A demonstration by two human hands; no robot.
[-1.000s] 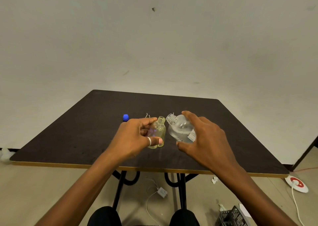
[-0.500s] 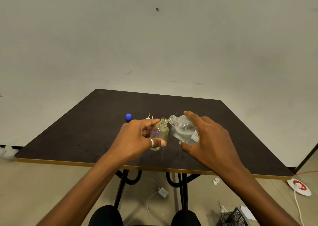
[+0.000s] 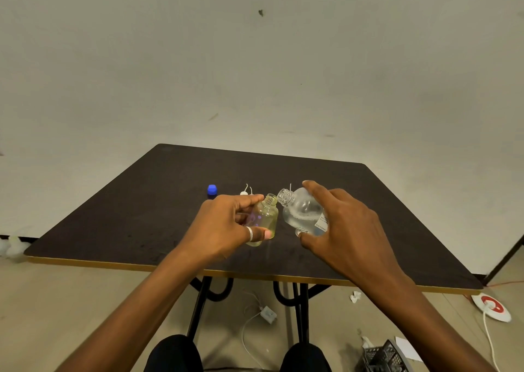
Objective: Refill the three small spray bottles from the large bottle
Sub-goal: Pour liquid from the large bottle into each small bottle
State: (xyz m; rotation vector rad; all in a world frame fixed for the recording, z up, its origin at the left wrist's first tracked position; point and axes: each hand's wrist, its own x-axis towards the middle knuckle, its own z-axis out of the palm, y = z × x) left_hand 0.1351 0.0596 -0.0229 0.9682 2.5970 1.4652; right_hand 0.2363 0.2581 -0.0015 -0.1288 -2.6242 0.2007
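My left hand (image 3: 224, 228) grips a small yellowish bottle (image 3: 265, 218) with its neck open, held upright over the dark table (image 3: 136, 218). My right hand (image 3: 346, 230) grips the large clear bottle (image 3: 302, 213), tilted to the left so its open mouth sits against the small bottle's mouth. Clear liquid lies in the large bottle's lower part. A blue cap (image 3: 211, 189) stands on the table behind my left hand. White spray heads (image 3: 245, 191) with thin tubes lie just behind the bottles, partly hidden by my fingers.
The table's yellow front edge (image 3: 255, 275) runs below my wrists. On the floor beneath lie a white adapter with cable (image 3: 268, 313), a crumpled paper scrap (image 3: 354, 296), a black crate (image 3: 382, 357) and a red-and-white socket (image 3: 492, 308). A plain wall stands behind.
The large bottle has tilted further left and its mouth has closed in on the small bottle's mouth. Both hands keep their grips.
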